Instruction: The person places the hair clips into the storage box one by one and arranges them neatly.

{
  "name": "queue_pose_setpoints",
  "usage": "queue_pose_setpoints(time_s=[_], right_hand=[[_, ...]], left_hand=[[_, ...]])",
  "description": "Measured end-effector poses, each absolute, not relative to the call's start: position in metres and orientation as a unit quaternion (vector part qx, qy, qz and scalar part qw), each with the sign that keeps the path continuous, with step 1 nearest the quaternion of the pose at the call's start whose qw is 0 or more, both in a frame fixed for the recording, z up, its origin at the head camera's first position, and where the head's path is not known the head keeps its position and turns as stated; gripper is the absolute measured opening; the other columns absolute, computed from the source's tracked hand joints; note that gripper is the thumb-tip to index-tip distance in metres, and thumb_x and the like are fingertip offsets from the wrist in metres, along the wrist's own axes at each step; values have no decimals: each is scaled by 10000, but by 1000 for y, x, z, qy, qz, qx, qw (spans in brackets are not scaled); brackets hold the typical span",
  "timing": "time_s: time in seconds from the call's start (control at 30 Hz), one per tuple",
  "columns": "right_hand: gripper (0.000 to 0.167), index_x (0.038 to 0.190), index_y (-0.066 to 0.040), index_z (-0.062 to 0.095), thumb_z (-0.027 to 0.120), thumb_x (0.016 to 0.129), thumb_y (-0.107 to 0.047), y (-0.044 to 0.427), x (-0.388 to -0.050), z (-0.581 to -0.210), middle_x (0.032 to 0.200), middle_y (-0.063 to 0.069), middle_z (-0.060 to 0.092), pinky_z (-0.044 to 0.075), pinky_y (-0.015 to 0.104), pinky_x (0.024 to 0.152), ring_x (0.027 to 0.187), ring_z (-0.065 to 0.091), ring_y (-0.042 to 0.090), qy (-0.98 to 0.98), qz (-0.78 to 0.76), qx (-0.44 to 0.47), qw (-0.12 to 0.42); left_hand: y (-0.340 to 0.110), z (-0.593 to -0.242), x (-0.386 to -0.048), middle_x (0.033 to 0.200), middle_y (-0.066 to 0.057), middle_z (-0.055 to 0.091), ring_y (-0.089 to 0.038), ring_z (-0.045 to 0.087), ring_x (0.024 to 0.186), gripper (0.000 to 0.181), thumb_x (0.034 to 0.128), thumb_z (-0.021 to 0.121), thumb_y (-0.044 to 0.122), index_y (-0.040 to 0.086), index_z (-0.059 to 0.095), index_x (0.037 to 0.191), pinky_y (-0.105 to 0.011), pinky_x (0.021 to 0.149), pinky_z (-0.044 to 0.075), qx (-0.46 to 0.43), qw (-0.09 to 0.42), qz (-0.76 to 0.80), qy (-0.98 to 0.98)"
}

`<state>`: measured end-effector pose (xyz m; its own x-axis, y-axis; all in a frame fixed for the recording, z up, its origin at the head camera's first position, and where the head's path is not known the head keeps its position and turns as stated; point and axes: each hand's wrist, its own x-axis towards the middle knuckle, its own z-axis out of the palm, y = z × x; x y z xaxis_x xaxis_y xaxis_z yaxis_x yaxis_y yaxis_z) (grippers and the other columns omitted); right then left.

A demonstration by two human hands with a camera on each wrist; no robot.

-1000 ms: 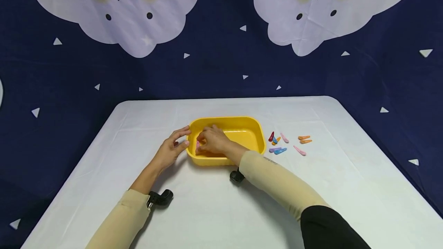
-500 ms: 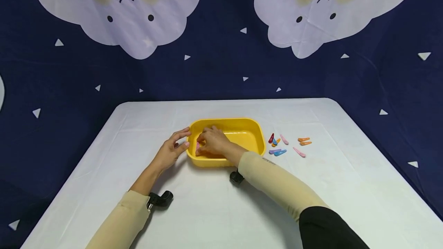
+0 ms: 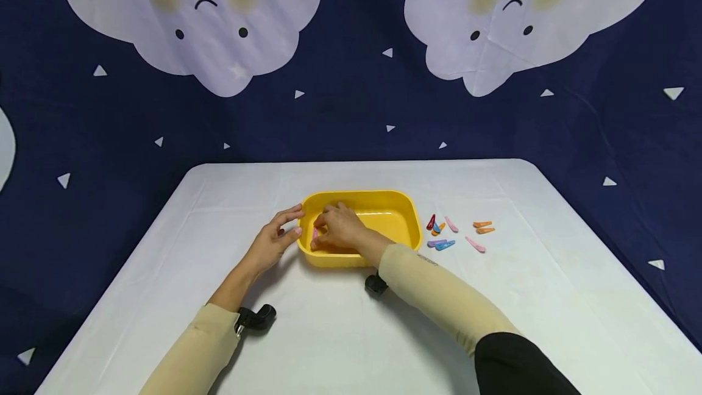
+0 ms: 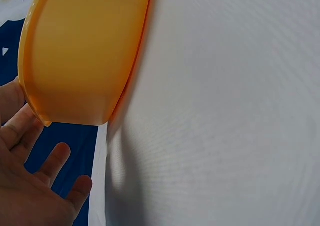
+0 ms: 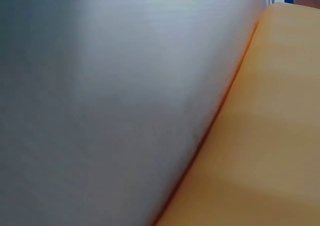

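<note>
Pinching 1 pink clip (image 3: 315, 233), right fingers (image 3: 322, 219) curl; loose left fingers (image 3: 289, 213) touch yellow tub (image 3: 340, 259).

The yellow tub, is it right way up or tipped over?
Right way up. The yellow tub sits on the white table with its opening upward, and the right hand is inside it.

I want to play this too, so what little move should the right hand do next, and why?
Maybe the right hand should let go of the pink piece and lift out: hand and piece are already inside the yellow tray, the left hand touches the tray, and more clips lie on the table beside it.
</note>
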<state>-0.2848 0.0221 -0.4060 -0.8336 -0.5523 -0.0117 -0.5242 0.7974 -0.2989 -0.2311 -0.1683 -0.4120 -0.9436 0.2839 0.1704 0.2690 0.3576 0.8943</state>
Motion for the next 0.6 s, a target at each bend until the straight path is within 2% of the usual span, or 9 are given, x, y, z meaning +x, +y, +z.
queue_pose_setpoints(time_s=[0.2,0.4,0.6], right_hand=[[487,1165,-191,682,711,787,-497,22,-285,-405,1079,-33,590,380,343,919,1016,441,187,948,-139,-282,52],[470,1148,-174,692,711,793,-482,22,-286,-404,1140,-15,609,381,369,966,1066,446,203,947,-148,-278,60],[577,1215,-121,646,712,784,-499,23,-288,-399,1168,20,604,378,348,967,1077,452,215,948,-164,-266,62]], left_hand=[[-168,-412,-232,1532,-73,332,-316,208,1449,404,973,518,194,37,483,1343,-618,1119,202,168,3,541,824],[-167,-410,-231,1530,-89,331,-324,208,1447,403,973,517,179,28,478,1344,-621,1117,202,172,6,541,823],[-168,-409,-231,1532,-90,327,-329,205,1448,406,973,518,183,31,476,1347,-624,1116,203,172,8,540,824]])
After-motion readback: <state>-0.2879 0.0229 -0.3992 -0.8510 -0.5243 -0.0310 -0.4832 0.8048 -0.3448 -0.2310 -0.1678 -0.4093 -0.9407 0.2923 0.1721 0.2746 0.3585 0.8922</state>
